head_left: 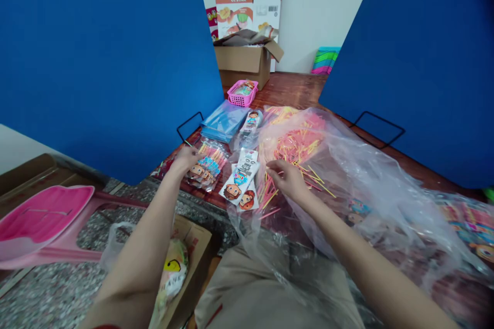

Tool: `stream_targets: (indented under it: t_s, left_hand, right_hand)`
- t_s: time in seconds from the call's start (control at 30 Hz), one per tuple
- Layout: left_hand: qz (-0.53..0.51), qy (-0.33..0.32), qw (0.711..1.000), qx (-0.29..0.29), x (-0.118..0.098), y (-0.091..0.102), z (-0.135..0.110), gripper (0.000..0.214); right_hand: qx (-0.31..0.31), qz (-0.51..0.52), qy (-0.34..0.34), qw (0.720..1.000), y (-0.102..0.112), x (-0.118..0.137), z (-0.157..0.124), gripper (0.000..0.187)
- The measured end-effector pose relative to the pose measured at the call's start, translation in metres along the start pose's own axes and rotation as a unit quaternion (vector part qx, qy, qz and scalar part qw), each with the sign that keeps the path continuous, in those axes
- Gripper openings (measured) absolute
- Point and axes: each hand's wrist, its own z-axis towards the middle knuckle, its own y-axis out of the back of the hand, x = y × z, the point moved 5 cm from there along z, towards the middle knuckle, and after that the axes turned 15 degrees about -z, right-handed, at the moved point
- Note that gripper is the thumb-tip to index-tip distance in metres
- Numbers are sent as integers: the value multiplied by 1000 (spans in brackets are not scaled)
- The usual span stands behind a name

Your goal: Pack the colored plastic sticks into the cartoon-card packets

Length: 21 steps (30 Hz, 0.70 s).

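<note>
My left hand (187,158) rests with curled fingers on a stack of filled cartoon packets (208,167) at the table's left edge. My right hand (287,177) hovers palm down with bent fingers over loose pink and yellow sticks (295,146), which lie piled inside a big clear plastic bag (358,180). Between my hands lie flat cartoon-printed packets (241,182). Whether the right fingers pinch any sticks I cannot make out.
Behind lie a blue plastic stack (226,121), a pink basket (242,93) and an open cardboard box (247,59). Blue partition panels (96,61) stand on both sides. A pink stool (42,223) and a cardboard box with a bag (181,262) sit on the floor at left.
</note>
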Motion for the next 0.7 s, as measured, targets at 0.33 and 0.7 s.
stream_targets:
  t_s: [0.33, 0.7]
  left_hand:
    - [135, -79, 986, -58, 11, 8, 13, 33]
    - [115, -285, 950, 54, -26, -77, -83, 17]
  right_hand:
    - [119, -300, -8, 947, -43, 23, 54, 61]
    - [123, -210, -83, 967, -46, 4, 62, 27]
